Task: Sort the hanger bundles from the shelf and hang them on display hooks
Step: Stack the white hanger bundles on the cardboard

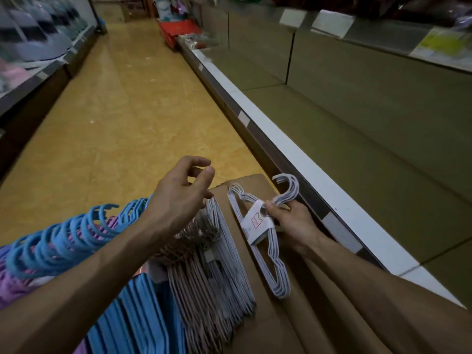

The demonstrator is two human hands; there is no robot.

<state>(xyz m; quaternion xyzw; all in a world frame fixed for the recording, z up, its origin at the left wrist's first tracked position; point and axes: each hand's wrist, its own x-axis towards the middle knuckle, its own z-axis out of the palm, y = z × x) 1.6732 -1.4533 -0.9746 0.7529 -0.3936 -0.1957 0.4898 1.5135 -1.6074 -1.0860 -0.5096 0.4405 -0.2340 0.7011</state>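
Yellow shop floor (122,103) runs up the aisle, with a long grey shelf (357,139) on the right side and a brown cardboard box (255,190) down low by the arms. On the right, the right hand (293,221) has its grip closed round the neck of a white hanger bundle (263,241), just under the hooks. Its thumb sits by the white paper band (255,221) that wraps the bundle. The hooks stick up past the fingers toward the shelf edge, and the rest of the bundle lies on the box below the hand. The left hand (181,195) hangs in the air with its grip loose. Its fingers bend a little and the thumb is near the fingertips, but they hold nothing. Just under that hand lie more white hangers (229,264) and some brown hangers (194,277). Further left of it are blue hangers (63,241) and purple hangers (10,284).
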